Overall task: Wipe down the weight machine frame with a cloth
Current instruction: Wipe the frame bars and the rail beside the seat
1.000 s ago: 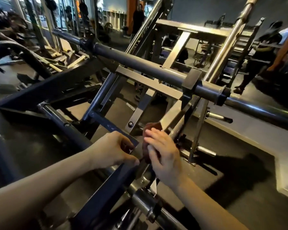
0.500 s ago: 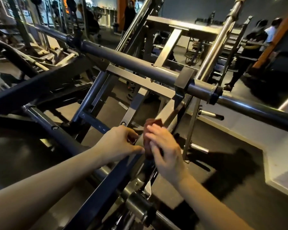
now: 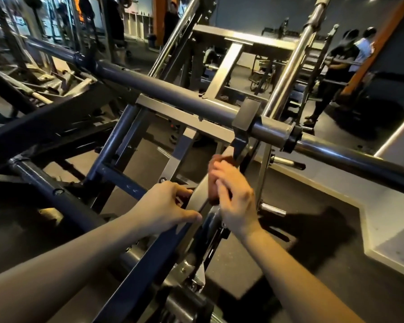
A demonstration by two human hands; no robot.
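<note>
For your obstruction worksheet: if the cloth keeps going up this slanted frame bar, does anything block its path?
Yes. Just above the cloth, pressed to the slanted bar by the right hand, a dark bracket clamps the thick crossbar that crosses overhead.

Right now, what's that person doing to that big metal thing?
A person is cleaning a gym weight machine. Their right hand presses a reddish-brown cloth against a slanted silver bar of the frame, wiping it. Their left hand grips the same bar lower down, beside the cloth. Other people stand in the background on the right.
</note>
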